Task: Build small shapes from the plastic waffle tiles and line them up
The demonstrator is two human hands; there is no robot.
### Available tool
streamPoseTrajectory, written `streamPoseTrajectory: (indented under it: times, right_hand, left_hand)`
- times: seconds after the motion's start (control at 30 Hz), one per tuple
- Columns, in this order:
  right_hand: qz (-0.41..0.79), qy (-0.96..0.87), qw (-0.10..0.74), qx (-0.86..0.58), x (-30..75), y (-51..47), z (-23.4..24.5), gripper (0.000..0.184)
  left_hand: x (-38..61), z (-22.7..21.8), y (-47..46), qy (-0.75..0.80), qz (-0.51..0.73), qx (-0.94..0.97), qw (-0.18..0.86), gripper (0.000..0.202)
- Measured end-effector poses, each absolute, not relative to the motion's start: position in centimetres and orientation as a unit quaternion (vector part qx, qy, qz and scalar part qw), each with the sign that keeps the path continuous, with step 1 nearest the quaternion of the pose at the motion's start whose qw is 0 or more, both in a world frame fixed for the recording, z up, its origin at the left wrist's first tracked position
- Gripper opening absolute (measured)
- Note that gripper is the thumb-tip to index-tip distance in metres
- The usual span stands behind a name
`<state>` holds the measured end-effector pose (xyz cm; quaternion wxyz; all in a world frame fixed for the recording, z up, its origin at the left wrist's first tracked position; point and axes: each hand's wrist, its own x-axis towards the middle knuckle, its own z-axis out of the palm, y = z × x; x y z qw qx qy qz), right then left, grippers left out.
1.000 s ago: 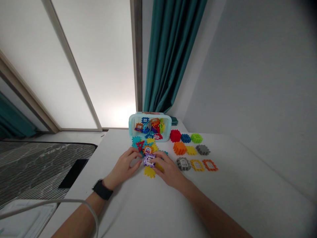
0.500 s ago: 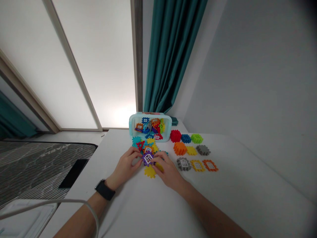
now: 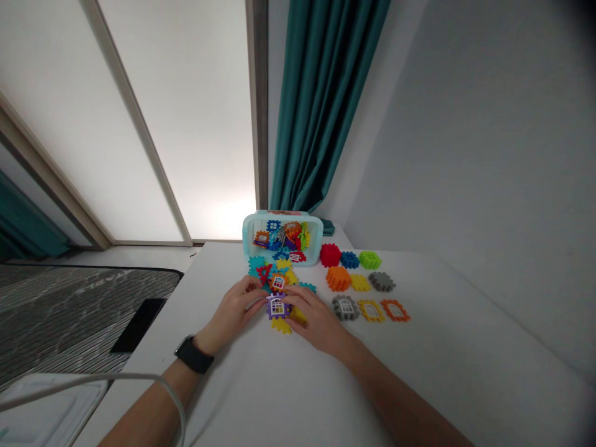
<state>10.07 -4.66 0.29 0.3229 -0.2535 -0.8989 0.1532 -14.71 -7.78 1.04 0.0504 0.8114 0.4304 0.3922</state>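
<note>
Purple plastic window tile (image 3: 277,307) sits between our hands on the white table (image 3: 209,279). How do we rate it?
Light and stiff, we'd say, though the thin window bars may flex. We'd best take it by its toothed outer rim.
And our hands?
Left hand (image 3: 230,307) and right hand (image 3: 311,318) are close together, one on each side, fingers at the tile's edges. We can't tell whether they're gripping it.
What's around it?
A yellow toothed tile (image 3: 280,326) lies partly beneath, an orange window tile (image 3: 278,284) just beyond, and a teal bin (image 3: 315,242) of pieces further back.
</note>
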Motion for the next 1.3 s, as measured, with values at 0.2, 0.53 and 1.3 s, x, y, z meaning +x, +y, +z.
streamPoseTrajectory:
  times: [0.2,0.53,1.3]
  right_hand:
    - [0.134,-0.904,0.322,-0.248,10.0,-4.7,0.3,0.038]
    - [0.132,-0.893,0.342,-0.260,9.8,-4.8,0.8,0.039]
    - [0.144,-0.901,0.321,-0.255,11.3,-5.8,2.0,0.032]
  left_hand:
    - [-14.6,1.0,-7.7,0.428,0.389,0.814,0.048,0.019]
    - [-14.1,1.6,-8.3,0.429,0.380,0.815,0.082,0.027]
    - [-12.2,1.5,-9.0,0.418,0.393,0.816,0.072,0.038]
